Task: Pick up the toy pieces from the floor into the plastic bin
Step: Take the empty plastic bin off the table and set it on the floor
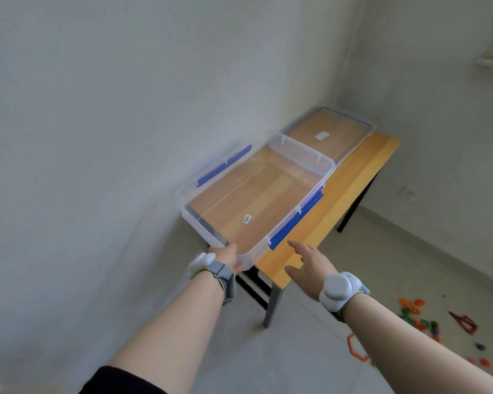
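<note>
A clear plastic bin (302, 157) with blue side latches rests on a narrow wooden table (350, 183), and its near end overhangs the table's end. My left hand (228, 255) grips the bin's near corner rim. Just right of that corner, my right hand (310, 263) hovers with its fingers spread and holds nothing. Colourful toy pieces (419, 317) lie scattered on the floor at the lower right, with an orange hexagon ring (356, 348) among them. The bin holds nothing but a small sticker on its bottom.
The bin's clear lid (333, 132) lies flat on the table's far end by the room's corner. White walls run close along the table's left side and behind it. Dark table legs (271, 305) stand below my hands. A wall socket (407, 193) sits low at right.
</note>
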